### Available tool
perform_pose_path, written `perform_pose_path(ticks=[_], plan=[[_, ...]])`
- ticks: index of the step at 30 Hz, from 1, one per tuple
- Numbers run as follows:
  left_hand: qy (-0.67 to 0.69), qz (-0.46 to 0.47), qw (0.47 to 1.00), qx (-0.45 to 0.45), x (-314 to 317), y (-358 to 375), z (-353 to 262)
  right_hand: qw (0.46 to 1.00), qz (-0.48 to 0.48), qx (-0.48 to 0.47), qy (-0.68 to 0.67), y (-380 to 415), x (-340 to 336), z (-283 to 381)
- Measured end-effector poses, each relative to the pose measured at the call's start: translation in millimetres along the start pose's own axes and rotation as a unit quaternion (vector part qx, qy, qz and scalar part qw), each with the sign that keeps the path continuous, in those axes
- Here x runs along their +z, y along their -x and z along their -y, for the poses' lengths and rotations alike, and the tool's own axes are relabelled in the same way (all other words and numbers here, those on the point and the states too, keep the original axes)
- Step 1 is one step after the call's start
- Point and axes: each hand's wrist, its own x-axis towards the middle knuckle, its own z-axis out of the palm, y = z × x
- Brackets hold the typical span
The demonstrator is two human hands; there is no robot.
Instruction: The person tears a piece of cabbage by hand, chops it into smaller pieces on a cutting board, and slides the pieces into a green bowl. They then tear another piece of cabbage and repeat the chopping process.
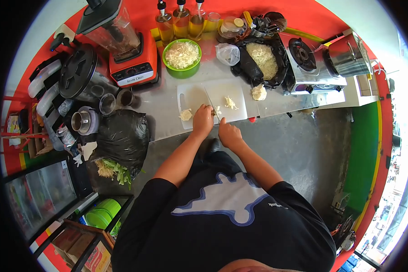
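The right hand (229, 133) is closed around the handle of a knife (211, 105), whose thin blade runs up and away across the white cutting board (233, 90). Just beside it, the left hand (203, 119) presses down with curled fingers on a small pale piece of cabbage (217, 110) at the board's near edge, touching the blade's side. Another pale chunk (186, 114) lies to the left of that hand, and a small heap of shreds (230, 103) sits on the board to the right of the blade. Beyond the board stands a green bowl (182, 69) filled with shredded cabbage. To the right, a black bag (251, 65) holds more shreds, with a gas stove (309, 68) next to it. An orange blender (133, 59) stands left of the bowl.
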Motion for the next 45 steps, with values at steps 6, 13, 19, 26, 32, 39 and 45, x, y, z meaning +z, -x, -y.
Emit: perform_pose_path(ticks=[6, 13, 19, 26, 32, 39, 45], plan=[[-0.011, -0.018, 1.0, 0.003, 2, 5, -3, 0.997, -0.033, 0.003, -0.066, -17, 4, 0], [-0.026, -0.038, 0.999, -0.009, 4, 8, -9, 0.997, 0.003, -0.032, -0.063, -11, 4, -19], [-0.059, -0.027, 0.998, -0.022, 0, 7, -18, 0.99, -0.027, -0.035, -0.135, -25, 18, -34], [-0.002, -0.013, 0.998, 0.057, -6, -11, 1, 0.99, -0.064, -0.023, -0.126, -27, -1, -64], [-0.049, 0.006, 0.998, 0.027, -5, -9, -6, 0.989, -0.036, -0.09, -0.111, -25, -18, -49], [-0.049, -0.004, 0.999, 0.014, -4, -6, -8, 0.991, -0.011, -0.121, -0.058, -26, -16, -40], [-0.105, -0.013, 0.994, -0.009, -5, -6, -19, 0.993, 0.001, -0.12, -0.001, -28, -23, -32]])
